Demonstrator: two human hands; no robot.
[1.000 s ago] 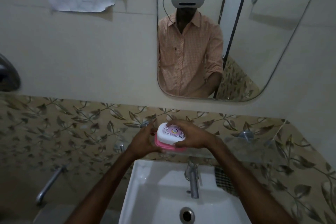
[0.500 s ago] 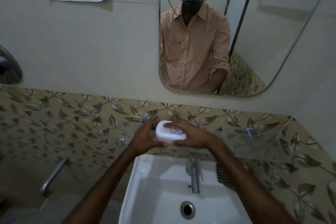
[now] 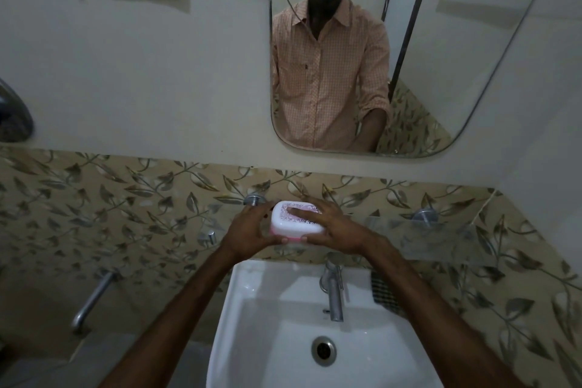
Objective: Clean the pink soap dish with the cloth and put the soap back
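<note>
Right now you hold the pink soap dish [image 3: 299, 228] in both hands, at the glass shelf [image 3: 441, 238] behind the wash basin [image 3: 252, 309]. Your left hand [image 3: 252, 230] has its fingers curled round the left end. Your right hand [image 3: 338, 230] grips the right end, one finger laid across the white patterned lid [image 3: 285, 214]. The lid is on, so the soap cannot be seen. The checked cloth [image 3: 382, 293] lies apart on the basin rim beside the tap [image 3: 333, 293]. This looks like the opening step: next, lift the lid while steadying the base
</note>
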